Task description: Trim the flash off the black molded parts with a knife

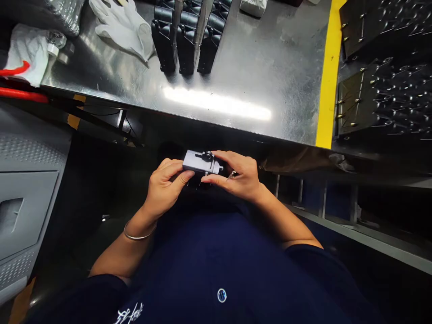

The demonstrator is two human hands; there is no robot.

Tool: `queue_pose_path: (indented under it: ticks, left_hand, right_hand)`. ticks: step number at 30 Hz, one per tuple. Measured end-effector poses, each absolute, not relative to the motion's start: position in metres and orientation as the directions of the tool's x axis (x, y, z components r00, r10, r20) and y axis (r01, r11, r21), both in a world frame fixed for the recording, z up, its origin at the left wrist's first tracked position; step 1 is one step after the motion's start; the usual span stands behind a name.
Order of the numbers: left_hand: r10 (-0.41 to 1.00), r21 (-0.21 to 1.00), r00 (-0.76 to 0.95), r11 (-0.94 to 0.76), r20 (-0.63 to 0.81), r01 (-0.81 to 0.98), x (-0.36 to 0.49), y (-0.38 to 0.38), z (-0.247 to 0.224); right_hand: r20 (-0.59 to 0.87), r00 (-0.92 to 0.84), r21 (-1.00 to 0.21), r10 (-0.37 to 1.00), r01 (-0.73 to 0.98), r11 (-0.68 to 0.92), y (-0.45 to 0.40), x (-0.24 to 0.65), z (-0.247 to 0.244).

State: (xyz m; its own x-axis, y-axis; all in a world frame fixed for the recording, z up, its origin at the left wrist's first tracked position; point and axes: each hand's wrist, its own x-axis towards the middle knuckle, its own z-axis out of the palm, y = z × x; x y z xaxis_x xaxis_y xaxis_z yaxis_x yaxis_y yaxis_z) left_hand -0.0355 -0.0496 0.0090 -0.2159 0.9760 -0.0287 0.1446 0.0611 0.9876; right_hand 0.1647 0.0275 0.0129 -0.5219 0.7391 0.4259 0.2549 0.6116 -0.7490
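Head view: a small grey metal-looking block point(195, 161) is held nearside of the steel bench point(263, 63), pinched at its left end by the left hand point(164, 185), right end gripped by the right hand point(242, 173). Farther off, black parts point(186, 47) are lined up, with a white glove point(126, 29) spotted just left.

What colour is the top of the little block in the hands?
The little block is pale grey on top, best seen in the head view.
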Motion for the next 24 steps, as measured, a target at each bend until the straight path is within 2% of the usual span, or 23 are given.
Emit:
queue_pose_path:
  ticks: [2, 6, 9, 12, 15, 19, 24]
  left_hand:
    - [0.973, 0.989, -0.224, 0.080, -0.049, 0.129, -0.034, -0.049, 0.003]
    - [0.962, 0.979, -0.202, 0.157, -0.182, -0.132, -0.036, -0.044, -0.005]
    - [0.983, 0.980, -0.073, 0.162, -0.171, -0.120, -0.036, -0.041, 0.000]
    - [0.985, 0.986, 0.078, 0.156, -0.152, -0.052, -0.034, -0.039, 0.010]
    - [0.984, 0.989, 0.118, 0.139, -0.133, -0.043, -0.034, -0.039, 0.013]
    - [0.977, 0.984, 0.143, 0.167, -0.158, -0.055, -0.035, -0.039, 0.012]
    - [0.968, 0.982, 0.172, 0.189, -0.183, -0.023, -0.034, -0.038, 0.015]
  right_hand:
    - [0.316, -0.517, -0.829, 0.795, 0.257, 0.497, 0.025, 0.166, 0.012]
    - [0.041, -0.454, -0.909, 0.890, 0.353, 0.222, 0.024, 0.178, 0.011]
    - [-0.064, -0.508, -0.937, 0.859, 0.328, 0.124, 0.022, 0.183, 0.010]
    - [0.017, -0.588, -0.919, 0.809, 0.309, 0.244, 0.019, 0.184, 0.011]
    - [0.102, -0.662, -0.879, 0.743, 0.289, 0.378, 0.016, 0.186, 0.015]
    - [0.125, -0.736, -0.899, 0.665, 0.199, 0.390, 0.012, 0.191, 0.022]
    - [0.104, -0.760, -0.917, 0.642, 0.176, 0.357, 0.009, 0.196, 0.024]
